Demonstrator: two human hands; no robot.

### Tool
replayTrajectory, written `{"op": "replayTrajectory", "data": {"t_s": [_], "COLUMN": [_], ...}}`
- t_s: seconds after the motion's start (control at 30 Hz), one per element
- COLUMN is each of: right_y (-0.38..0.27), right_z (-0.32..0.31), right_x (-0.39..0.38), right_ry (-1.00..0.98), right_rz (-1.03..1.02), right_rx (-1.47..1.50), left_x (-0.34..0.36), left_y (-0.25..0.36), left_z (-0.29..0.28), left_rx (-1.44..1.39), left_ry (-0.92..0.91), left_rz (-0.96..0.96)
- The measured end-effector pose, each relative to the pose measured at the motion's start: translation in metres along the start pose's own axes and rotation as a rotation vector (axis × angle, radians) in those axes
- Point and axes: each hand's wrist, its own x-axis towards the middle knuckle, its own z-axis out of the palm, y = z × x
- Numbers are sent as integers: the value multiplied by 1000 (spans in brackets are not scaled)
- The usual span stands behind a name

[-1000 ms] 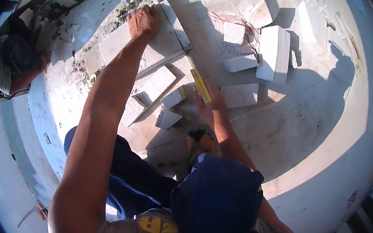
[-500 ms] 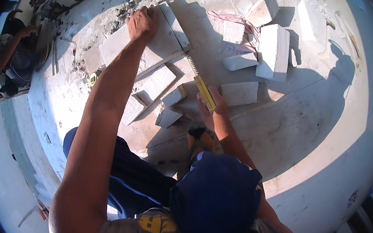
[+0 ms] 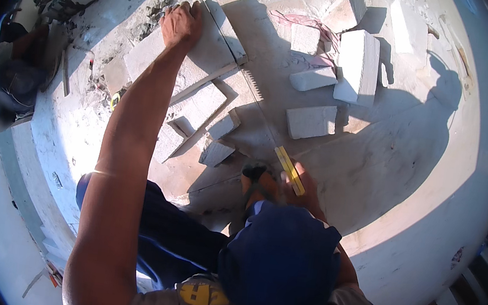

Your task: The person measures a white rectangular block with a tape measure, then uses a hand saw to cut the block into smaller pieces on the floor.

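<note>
My left hand [image 3: 181, 24] lies on the far end of a broad white block [image 3: 209, 57], its fingers bent at the edge. A narrow cut runs along that block near its right side. In line with the cut is a hand saw [image 3: 290, 170] with a yellow handle and a long, toothed blade. My right hand [image 3: 307, 188] is closed round the handle, close to my body; part of it is hidden. Part of the blade lies in the cut. Beneath the near edge of the broad block sits another white block [image 3: 198, 108].
Small offcuts [image 3: 218, 152] lie by my foot [image 3: 255, 184]. Several white blocks [image 3: 357, 66] stand to the right, near a pinkish cloth [image 3: 327, 37]. A tape measure [image 3: 116, 99] is left of my forearm. Rubble borders the far left, where another person [image 3: 17, 78] crouches.
My right hand has drawn the saw back toward my body, and more of the blade shows outside the block. My left hand stays on the block. The other person has shifted.
</note>
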Motion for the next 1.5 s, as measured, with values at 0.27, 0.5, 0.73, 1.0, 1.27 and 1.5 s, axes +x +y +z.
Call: {"op": "replayTrajectory", "data": {"t_s": [0.27,0.5,0.73,1.0,1.27,1.5], "right_y": [20,51,33,24,15,8], "right_z": [-9,-20,-27,-34,-27,-45], "right_x": [-43,-91,-53,-28,-11,-7], "right_ry": [-12,62,-29,63,99,42], "right_rz": [126,42,89,-19,-61,-58], "right_rx": [-173,46,-74,109,266,270], "left_x": [-2,-1,1,16,-41,-71], "left_y": [15,9,1,-87,-34,-37], "left_z": [0,-2,3,-38,-91,-152], "left_rx": [24,39,3,-199,-85,98], "left_ry": [6,-15,-11,-573,-357,-295], "left_rz": [4,0,17,377,275,538]}}
